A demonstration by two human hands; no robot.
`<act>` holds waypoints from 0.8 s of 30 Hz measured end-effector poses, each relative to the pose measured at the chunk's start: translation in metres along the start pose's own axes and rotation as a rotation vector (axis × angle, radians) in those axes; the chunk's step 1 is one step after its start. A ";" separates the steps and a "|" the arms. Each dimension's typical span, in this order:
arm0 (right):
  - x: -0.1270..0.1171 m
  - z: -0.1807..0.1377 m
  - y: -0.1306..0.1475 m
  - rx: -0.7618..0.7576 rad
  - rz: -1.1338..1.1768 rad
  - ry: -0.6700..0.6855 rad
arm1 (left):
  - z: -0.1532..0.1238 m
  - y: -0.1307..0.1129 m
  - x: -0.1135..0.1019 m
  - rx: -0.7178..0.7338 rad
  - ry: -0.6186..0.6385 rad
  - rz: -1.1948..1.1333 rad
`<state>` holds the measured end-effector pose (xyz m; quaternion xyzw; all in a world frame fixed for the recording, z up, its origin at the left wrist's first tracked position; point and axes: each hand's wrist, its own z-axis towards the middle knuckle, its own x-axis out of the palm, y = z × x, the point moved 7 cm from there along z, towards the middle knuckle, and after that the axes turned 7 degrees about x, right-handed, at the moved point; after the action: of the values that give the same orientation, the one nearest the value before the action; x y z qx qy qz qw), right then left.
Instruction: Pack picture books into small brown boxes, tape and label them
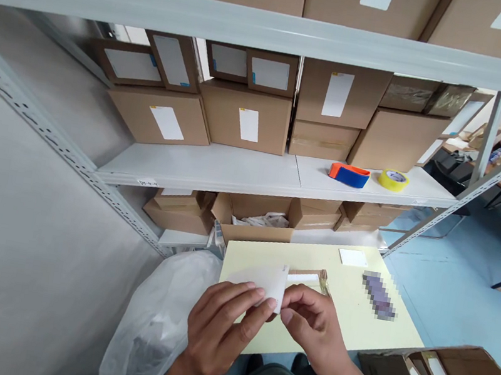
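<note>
Above the worktop (347, 295), the left hand (221, 328) pinches a white card (273, 285); the right hand (316, 331) curls at its edge, grip unclear. A cardboard box (306, 279) lies on the worktop.

Stockroom, metal shelving (275, 29), labelled cartons (249, 117), tape roll (392, 185)

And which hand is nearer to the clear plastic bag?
Left. The left hand is just to the right of the plastic bag, its fingers on the white sheet; the right hand is farther right, at the sheet's right edge.
</note>
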<state>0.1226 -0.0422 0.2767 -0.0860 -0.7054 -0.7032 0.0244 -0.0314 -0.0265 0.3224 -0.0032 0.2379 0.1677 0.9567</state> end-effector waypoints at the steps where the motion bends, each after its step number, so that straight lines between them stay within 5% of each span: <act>1: 0.001 0.000 0.000 0.012 0.009 0.005 | 0.001 0.000 -0.001 0.002 0.007 0.005; 24: 0.008 0.010 -0.006 0.056 0.008 -0.001 | -0.002 0.010 -0.004 -0.027 -0.028 0.006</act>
<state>0.1143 -0.0319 0.2720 -0.0886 -0.7246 -0.6829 0.0293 -0.0389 -0.0181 0.3235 -0.0129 0.2221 0.1737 0.9593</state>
